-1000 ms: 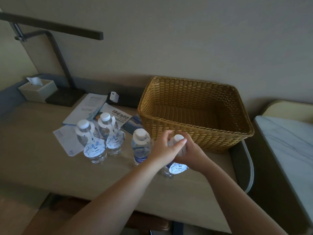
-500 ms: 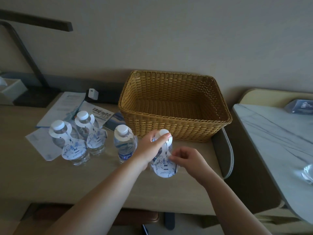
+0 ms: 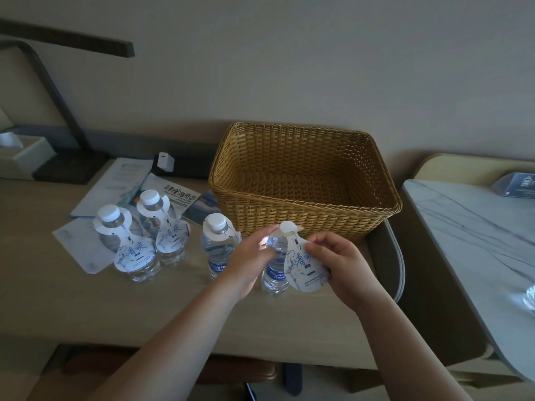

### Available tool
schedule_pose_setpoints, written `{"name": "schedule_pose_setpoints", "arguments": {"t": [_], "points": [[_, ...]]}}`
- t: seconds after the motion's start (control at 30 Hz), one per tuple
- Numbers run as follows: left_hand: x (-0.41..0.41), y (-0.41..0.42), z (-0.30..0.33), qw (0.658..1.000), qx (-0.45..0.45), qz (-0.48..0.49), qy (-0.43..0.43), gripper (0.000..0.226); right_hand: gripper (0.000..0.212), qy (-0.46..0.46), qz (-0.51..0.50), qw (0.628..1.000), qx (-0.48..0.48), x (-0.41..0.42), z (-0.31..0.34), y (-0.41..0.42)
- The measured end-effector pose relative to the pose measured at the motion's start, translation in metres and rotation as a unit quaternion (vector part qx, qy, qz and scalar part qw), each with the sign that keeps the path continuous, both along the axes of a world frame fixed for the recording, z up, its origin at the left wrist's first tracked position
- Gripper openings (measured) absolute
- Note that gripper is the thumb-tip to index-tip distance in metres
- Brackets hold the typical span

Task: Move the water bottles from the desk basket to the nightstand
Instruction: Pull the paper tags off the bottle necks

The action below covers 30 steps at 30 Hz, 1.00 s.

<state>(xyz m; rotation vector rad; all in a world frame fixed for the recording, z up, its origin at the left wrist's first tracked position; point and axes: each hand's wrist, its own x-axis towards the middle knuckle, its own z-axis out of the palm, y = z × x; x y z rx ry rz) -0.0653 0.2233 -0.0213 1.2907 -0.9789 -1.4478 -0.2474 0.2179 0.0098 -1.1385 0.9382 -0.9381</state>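
The step in hand appeared to be preparation of one bottle for transfer. The left hand (image 3: 249,257) gripped the nearest water bottle (image 3: 275,267) around its shoulder, fingers curled on the body. The right hand (image 3: 337,264) pinched the paper neck tag (image 3: 305,266) hanging from that bottle's cap. The bottle stood upright on the desk (image 3: 72,308), near the front edge, just in front of the wicker basket (image 3: 304,209).

The basket showed no bottles inside. Three further bottles (image 3: 136,244) stood upright on the desk to the left of the held one, apart from both hands.

The nightstand (image 3: 477,244), with a marble-pattern top, stood past the right edge of the desk. The next move would probably call for lifting the held bottle clear of the desk, carrying it rightward over the gap, and setting it upright on the marble surface.

Leaflets (image 3: 115,186) lay under and behind the left bottles. A lamp base (image 3: 69,169) and tissue box (image 3: 20,157) occupied the rear left corner. The basket's front right corner lay close to the likely carry path; a small dark card (image 3: 518,183) sat at the nightstand's rear edge.
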Motion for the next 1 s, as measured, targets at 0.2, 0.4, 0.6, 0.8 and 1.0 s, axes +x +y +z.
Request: {"name": "schedule_pose_setpoints", "arguments": {"t": [0.2, 0.4, 0.6, 0.8, 1.0], "points": [[-0.003, 0.002, -0.01, 0.994, -0.034, 0.0, -0.103, 0.061, 0.002, -0.011, -0.036, 0.999, 0.005, 0.006, 0.007, -0.004], [-0.006, 0.003, -0.006, 0.981, -0.059, 0.021, -0.184, 0.054, 0.003, -0.048, -0.115, 0.991, 0.042, 0.001, -0.001, -0.011], [-0.006, 0.0, -0.012, 0.978, -0.089, 0.028, -0.184, 0.054, 0.008, -0.023, -0.261, 0.962, 0.075, -0.045, -0.033, -0.017], [-0.009, 0.001, -0.016, 0.977, -0.098, 0.03, -0.189, 0.058, 0.018, 0.245, -0.367, 0.889, 0.121, -0.082, -0.097, -0.02], [-0.009, -0.003, -0.021, 0.977, -0.103, 0.03, -0.186, 0.056, 0.04, 0.56, -0.244, 0.791, -0.034, -0.077, -0.117, -0.01]]}}
